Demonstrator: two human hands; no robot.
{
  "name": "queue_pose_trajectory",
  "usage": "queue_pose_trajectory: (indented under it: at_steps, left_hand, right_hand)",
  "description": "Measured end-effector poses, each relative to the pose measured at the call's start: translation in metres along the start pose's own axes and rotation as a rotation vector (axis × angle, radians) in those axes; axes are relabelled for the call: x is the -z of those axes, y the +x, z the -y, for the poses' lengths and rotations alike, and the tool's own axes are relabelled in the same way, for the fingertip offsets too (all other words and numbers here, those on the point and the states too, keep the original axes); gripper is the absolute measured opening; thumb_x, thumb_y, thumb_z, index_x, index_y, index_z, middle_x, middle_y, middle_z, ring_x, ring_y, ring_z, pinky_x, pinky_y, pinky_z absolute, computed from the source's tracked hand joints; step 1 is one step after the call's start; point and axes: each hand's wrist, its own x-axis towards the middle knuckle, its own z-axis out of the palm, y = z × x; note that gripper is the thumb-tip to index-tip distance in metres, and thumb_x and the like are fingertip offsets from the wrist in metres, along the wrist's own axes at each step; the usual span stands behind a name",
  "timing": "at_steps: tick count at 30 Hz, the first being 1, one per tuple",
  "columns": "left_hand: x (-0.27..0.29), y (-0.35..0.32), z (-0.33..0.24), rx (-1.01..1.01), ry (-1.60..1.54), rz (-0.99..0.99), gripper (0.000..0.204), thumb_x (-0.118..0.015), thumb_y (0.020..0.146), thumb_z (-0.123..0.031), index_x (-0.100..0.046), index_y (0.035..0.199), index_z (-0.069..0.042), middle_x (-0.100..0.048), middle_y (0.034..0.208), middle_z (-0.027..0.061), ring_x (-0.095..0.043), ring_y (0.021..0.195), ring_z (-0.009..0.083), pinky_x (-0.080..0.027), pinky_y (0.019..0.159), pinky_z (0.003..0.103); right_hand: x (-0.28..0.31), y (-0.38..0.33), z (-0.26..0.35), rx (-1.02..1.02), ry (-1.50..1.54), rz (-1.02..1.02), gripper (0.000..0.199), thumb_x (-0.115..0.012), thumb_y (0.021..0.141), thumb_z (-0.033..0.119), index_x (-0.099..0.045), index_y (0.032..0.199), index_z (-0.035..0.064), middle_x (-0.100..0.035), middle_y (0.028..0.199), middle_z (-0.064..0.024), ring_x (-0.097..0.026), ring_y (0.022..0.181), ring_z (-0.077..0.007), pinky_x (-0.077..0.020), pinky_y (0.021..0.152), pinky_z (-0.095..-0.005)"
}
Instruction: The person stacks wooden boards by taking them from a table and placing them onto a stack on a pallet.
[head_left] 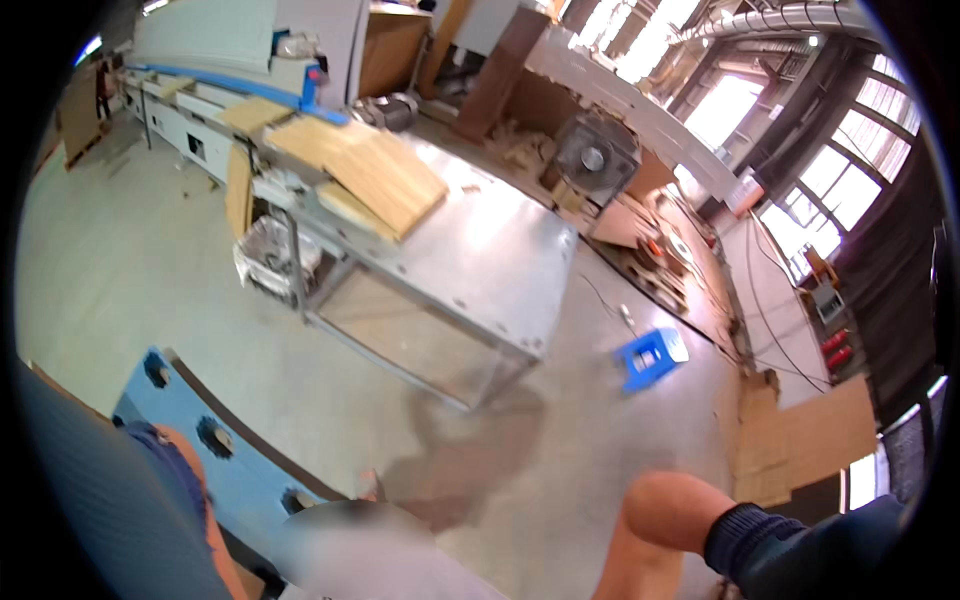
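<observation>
My right arm comes in at the lower right, bare below a dark cuffed sleeve. It bends and runs down past the lower edge, so my right hand is out of view. On the left, a blue-grey sleeve and a strip of my bare left arm show; my left hand is hidden below the frame. Beside that arm lies a light-blue panel with several dark round holes and a curved dark edge. A pale, blurred shape fills the lower middle. A small pinkish thing above it is too blurred to name.
Ahead stands a metal-topped table bearing wooden boards. A lined waste bin sits by its left leg. Right of it are a blue stool, a large fan and flattened cardboard. A long machine bed extends far left.
</observation>
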Motion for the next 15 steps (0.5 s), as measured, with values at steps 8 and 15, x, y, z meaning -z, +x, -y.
queue_pose_trajectory:
  at_steps: [8,15]
  left_hand:
    - [-0.021,0.014,0.129,0.018,0.039,0.034,0.057,-0.054,0.094,-0.029,-0.048,0.131,0.014,-0.056,0.13,0.0245,-0.056,0.12,0.0296,-0.041,0.104,0.039]
    - [-0.049,0.033,0.195,0.074,0.068,0.097,0.057,-0.054,0.095,-0.03,-0.048,0.13,0.015,-0.056,0.13,0.0252,-0.056,0.12,0.0297,-0.041,0.104,0.038]
  right_hand:
    - [-0.012,0.028,-0.139,0.013,0.01,-0.035,0.031,-0.044,0.096,0.01,-0.053,0.117,-0.0099,-0.058,0.105,-0.0164,-0.058,0.104,-0.0292,-0.0443,0.1,-0.0385]
    - [0.006,0.052,-0.248,-0.041,0.066,-0.057,0.031,-0.043,0.096,0.009,-0.052,0.118,-0.0101,-0.057,0.106,-0.0159,-0.057,0.105,-0.0288,-0.0436,0.101,-0.0384]
